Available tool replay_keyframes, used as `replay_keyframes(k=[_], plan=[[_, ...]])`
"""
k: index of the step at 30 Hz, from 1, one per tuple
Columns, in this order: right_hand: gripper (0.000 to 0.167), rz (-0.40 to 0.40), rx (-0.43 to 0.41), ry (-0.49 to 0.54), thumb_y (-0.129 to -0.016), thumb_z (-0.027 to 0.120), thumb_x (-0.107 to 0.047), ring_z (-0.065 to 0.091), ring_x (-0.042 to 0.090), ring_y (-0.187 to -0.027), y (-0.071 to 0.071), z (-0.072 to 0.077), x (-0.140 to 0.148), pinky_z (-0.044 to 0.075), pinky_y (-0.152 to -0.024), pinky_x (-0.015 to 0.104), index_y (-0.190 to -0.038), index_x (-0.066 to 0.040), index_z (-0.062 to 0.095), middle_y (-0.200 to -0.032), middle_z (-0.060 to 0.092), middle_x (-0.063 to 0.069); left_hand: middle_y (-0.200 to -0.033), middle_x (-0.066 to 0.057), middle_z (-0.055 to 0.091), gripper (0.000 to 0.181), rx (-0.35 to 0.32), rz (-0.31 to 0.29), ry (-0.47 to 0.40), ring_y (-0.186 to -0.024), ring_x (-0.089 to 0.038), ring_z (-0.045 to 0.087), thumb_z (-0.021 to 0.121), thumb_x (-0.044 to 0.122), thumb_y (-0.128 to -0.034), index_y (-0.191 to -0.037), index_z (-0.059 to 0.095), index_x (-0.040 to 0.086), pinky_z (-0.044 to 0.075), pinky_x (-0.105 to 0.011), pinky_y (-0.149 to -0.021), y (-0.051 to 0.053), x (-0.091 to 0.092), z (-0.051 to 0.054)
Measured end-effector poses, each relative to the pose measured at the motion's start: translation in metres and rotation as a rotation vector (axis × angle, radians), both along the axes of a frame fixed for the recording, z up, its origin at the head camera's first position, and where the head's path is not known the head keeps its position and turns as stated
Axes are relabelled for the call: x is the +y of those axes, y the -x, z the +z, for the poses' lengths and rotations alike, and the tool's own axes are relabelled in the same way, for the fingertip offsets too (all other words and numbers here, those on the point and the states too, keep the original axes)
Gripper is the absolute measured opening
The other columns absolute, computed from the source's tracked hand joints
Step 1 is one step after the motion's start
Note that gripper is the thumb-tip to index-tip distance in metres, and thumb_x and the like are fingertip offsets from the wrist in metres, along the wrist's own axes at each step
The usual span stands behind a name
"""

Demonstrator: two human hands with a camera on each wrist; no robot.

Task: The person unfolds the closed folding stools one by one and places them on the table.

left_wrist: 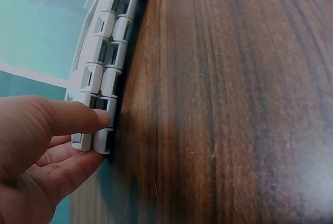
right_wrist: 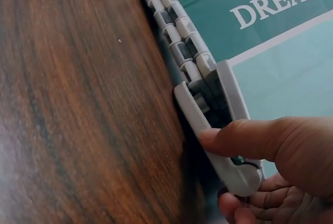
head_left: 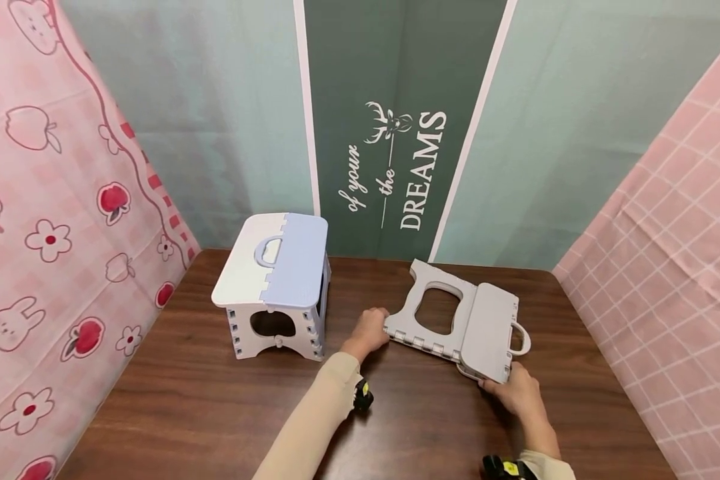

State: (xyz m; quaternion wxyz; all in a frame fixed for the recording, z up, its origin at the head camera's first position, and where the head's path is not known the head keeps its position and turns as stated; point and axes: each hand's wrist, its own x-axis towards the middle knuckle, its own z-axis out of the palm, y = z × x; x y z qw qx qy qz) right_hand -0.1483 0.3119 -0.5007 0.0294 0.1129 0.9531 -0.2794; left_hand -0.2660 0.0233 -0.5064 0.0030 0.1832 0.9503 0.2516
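Note:
A grey-white folding stool (head_left: 495, 327) is folded flat at the right of the table, its loop handle pointing right. My left hand (head_left: 372, 330) pinches the leg end of it; in the left wrist view the thumb of the left hand (left_wrist: 31, 146) lies on the hinged edge with fingers underneath. My right hand (head_left: 519, 393) grips the near corner of the seat end. In the right wrist view, the right hand (right_wrist: 291, 156) has its thumb on the rim of the seat panel (right_wrist: 229, 167) and its fingers below.
A second folding stool (head_left: 276, 267), white and lavender, stands unfolded at the left of the brown wooden table (head_left: 216, 413). Behind the table hangs a green curtain (head_left: 372, 80) with printed lettering. Pink patterned cloths (head_left: 66, 267) border the left and right sides.

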Motion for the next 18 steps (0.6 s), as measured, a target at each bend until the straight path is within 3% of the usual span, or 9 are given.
replay_keyframes(k=[10,18], plan=[[0.069,0.005,0.022,-0.007,-0.07,0.077,-0.028,0.054,0.048,-0.083,-0.007,0.001,0.0,0.042,-0.073,0.055,-0.109,0.02,0.045,-0.096,0.056,0.036,-0.096,-0.011,0.064,0.037,-0.005,-0.027,0.007,-0.092,-0.025,0.06,0.074,0.003,-0.0686,-0.104,0.066,0.001,0.048,-0.029,-0.076,-0.005,-0.002,0.0],[0.084,-0.045,0.031,0.046,-0.071,0.077,-0.032,0.048,0.054,-0.099,-0.012,0.012,0.007,0.039,-0.081,0.057,-0.125,0.018,0.037,-0.113,0.048,0.04,-0.094,-0.009,0.064,0.035,-0.033,-0.02,-0.074,-0.091,-0.023,0.06,0.074,0.003,-0.0671,-0.101,0.066,0.002,0.048,-0.028,-0.076,-0.014,-0.003,-0.002]])
